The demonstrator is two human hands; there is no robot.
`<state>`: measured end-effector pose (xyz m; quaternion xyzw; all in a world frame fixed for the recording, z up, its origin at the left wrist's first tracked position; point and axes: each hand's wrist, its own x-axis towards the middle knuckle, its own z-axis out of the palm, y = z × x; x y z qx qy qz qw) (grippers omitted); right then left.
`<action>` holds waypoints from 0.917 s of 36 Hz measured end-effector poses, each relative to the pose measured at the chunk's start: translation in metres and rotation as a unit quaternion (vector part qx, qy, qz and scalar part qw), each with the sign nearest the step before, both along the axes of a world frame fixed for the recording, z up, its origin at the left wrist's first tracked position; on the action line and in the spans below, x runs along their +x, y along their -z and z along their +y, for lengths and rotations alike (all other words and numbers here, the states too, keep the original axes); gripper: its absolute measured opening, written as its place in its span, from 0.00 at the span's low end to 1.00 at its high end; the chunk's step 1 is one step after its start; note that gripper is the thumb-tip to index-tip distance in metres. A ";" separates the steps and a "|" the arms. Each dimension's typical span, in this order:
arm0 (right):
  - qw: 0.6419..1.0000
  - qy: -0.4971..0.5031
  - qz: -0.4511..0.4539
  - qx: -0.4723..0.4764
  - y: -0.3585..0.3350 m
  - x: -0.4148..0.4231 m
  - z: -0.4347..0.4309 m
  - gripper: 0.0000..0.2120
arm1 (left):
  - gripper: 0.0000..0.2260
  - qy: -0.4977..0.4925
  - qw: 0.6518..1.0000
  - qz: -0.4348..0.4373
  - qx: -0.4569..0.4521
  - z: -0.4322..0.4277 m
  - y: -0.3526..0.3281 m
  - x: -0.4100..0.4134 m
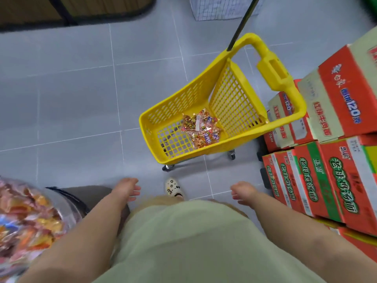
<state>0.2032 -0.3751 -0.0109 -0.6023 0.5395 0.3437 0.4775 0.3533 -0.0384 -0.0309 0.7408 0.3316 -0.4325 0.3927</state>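
Note:
A small yellow plastic shopping cart [175, 111] on wheels stands on the grey tiled floor ahead of me. In its basket lies a clear bag of small orange and red wrapped snacks [201, 128]. A black pole [241, 23] rises from the cart's handle end. My left hand [127, 188] hangs low at the left of my body, fingers loosely extended, holding nothing. My right hand [243, 192] hangs at the right, fingers relaxed and empty. Both hands are short of the cart and touch nothing.
Stacked red and green cardboard cartons [326, 160] fill the right side, close to the cart. A bin of wrapped snacks [24, 217] sits at the lower left. A wire basket [220, 7] stands at the far top, a dark wooden shelf base [71, 11] at the top left. One cream clog [174, 187] shows below.

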 end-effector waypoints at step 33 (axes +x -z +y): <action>0.736 -0.649 0.039 -0.187 0.202 0.275 -0.052 0.25 | 0.13 -0.087 0.971 -0.102 0.198 -0.112 0.129 0.137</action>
